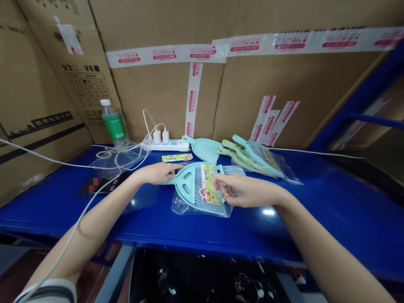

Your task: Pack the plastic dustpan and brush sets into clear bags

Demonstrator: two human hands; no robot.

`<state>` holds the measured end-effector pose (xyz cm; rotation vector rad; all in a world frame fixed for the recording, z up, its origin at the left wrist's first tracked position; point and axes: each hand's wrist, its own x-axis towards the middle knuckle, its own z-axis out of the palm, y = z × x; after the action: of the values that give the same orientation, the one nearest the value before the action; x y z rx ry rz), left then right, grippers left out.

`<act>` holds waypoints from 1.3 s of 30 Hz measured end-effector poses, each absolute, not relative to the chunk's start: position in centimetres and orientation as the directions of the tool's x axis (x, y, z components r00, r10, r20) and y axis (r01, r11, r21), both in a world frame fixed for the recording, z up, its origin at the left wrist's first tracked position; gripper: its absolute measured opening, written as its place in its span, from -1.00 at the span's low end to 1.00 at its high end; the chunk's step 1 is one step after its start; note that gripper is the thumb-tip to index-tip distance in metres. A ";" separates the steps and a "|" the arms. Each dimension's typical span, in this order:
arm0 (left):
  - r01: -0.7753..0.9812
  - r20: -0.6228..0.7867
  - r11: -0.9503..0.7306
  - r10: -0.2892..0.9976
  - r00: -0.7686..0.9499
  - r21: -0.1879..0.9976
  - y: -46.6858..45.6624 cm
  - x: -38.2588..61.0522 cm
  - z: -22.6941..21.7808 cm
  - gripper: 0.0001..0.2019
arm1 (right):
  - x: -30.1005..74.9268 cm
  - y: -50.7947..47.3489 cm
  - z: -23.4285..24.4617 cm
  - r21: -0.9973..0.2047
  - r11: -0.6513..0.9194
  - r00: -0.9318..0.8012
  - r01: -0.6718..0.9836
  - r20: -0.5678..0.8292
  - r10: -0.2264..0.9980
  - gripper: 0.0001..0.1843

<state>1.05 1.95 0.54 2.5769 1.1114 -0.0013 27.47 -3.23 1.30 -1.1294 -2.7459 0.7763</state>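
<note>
A light-blue dustpan-and-brush set (192,185) lies on the blue table (315,198), partly inside a clear plastic bag (202,208), with a colourful label card (208,184) on top. My left hand (158,172) rests on the set's handle at its left end, fingers curled over it. My right hand (243,189) pinches the right edge of the bag and card, fingers pressed together.
Behind lie a bare light-blue dustpan (203,148), a stack of bagged green and blue sets (255,159), a loose label card (176,157), a white power strip (167,145) with two chargers and cables, a green-labelled bottle (112,122), a phone (110,183). Cardboard boxes (164,84) wall the back.
</note>
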 end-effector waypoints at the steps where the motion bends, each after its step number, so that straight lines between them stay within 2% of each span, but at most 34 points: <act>1: 0.713 -0.148 -0.638 0.707 0.692 0.290 2.1 0.8 0.6 -0.40 | 27.7 -3.2 1.5 -0.465 0.588 -0.709 0.661 -0.133 0.692 -0.72; 5: 0.745 -0.194 -0.627 0.720 0.666 0.229 2.6 -0.1 0.6 -0.36 | 28.4 -3.1 2.0 -0.424 0.504 -0.643 0.753 -0.313 0.699 -0.78; 7: 0.757 -0.201 -0.625 0.730 0.654 0.193 2.6 -0.4 0.6 -0.36 | 28.3 -3.0 2.1 -0.396 0.481 -0.611 0.782 -0.341 0.714 -0.87; 12: 0.792 -0.209 -0.594 0.764 0.611 0.145 2.0 0.1 1.2 -0.38 | 27.3 -2.1 1.1 -0.321 0.443 -0.496 0.837 -0.103 0.862 -0.83; 16: 0.823 -0.209 -0.563 0.797 0.566 0.082 1.4 0.6 1.6 -0.39 | 26.6 -1.4 -0.1 -0.234 0.389 -0.411 0.891 -0.051 0.910 -0.88; 26: 0.823 -0.225 -0.566 0.798 0.560 0.042 0.9 1.1 2.1 -0.42 | 26.5 -0.4 -0.9 -0.445 0.362 -0.410 0.819 -0.013 0.912 -0.80; 30: 0.817 -0.217 -0.574 0.793 0.570 0.049 0.8 1.2 2.2 -0.44 | 26.1 -0.3 -1.4 -0.483 0.355 -0.392 0.801 0.025 0.919 -0.71; 39: 0.828 -0.220 -0.555 0.800 0.558 0.078 0.8 1.2 2.2 -0.44 | 26.1 0.0 -1.6 -0.588 0.301 -0.345 0.751 0.040 0.938 -0.81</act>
<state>1.16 0.77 2.15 2.6168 1.3810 -0.2371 26.13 0.00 -1.64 -1.5130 -2.1981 0.6810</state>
